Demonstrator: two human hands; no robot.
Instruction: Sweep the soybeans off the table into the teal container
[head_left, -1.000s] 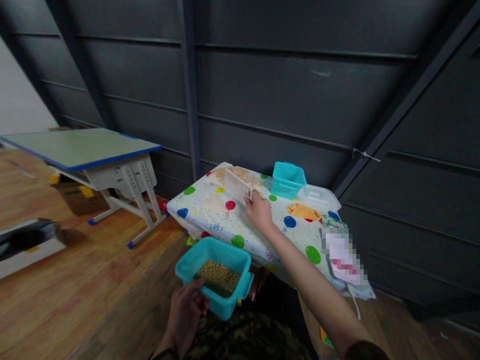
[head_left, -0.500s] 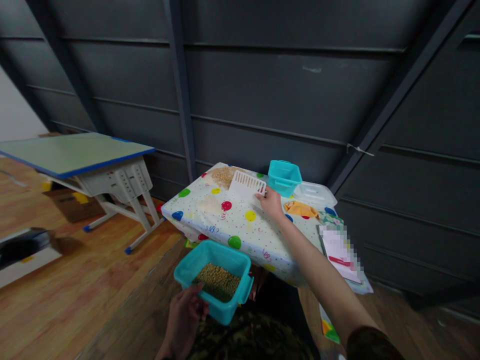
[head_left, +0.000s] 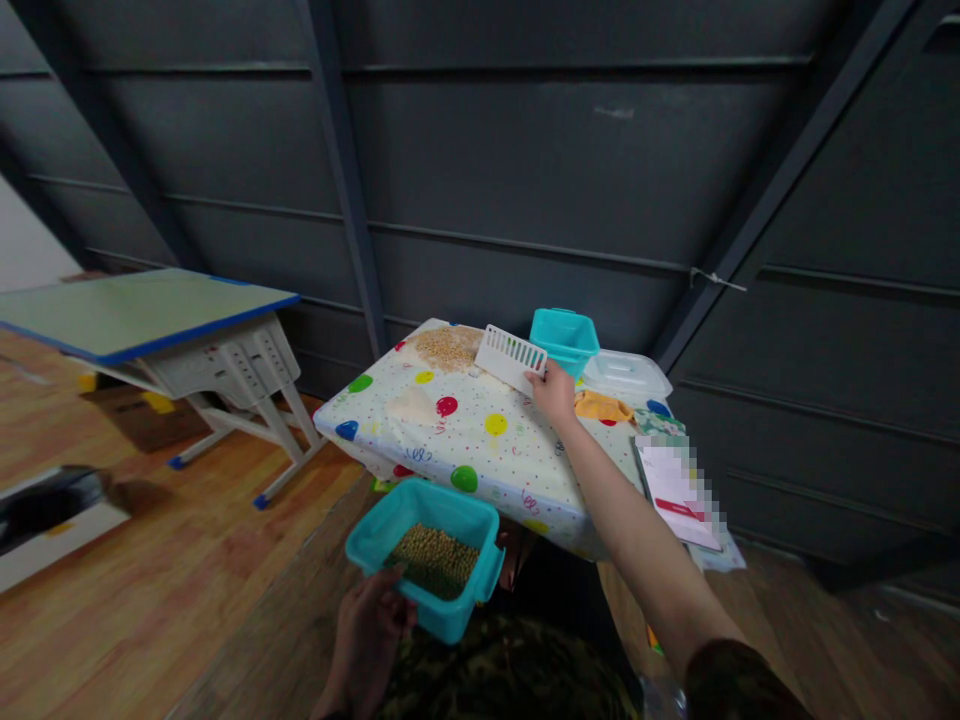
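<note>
Gripping a white slotted scraper (head_left: 510,358) by its near end, the right hand (head_left: 553,392) in the head view is closed with the thumb on the scraper's face. Taking twelve as the top of the view, the scraper's long axis runs from ten o'clock to four; the free end points to ten, towards a spread of pale beans (head_left: 446,350) just beside it. The scraper is tipped up, with its slots in a row along the upper edge; whether its lower edge touches the cloth cannot be told.

The left hand (head_left: 371,615) is clamped on the near rim of a teal tub (head_left: 448,618), thumb over the edge. This tub is at six o'clock, partly filled with beans, its long axis also roughly ten to four.

The table (head_left: 512,447) wears a white cloth printed with balloons. Just past the right hand, at one o'clock, stands a second teal tub (head_left: 576,352); beyond it towards four lie a clear lid (head_left: 630,374), an orange cloth (head_left: 604,407) and a partly pixelated flat panel (head_left: 667,485).

At nine o'clock is a pale desk (head_left: 150,305) edged in blue, a cardboard box (head_left: 135,418) beneath it, on a wood-look floor (head_left: 225,570). A dark panelled wall (head_left: 562,160) fills twelve o'clock.
</note>
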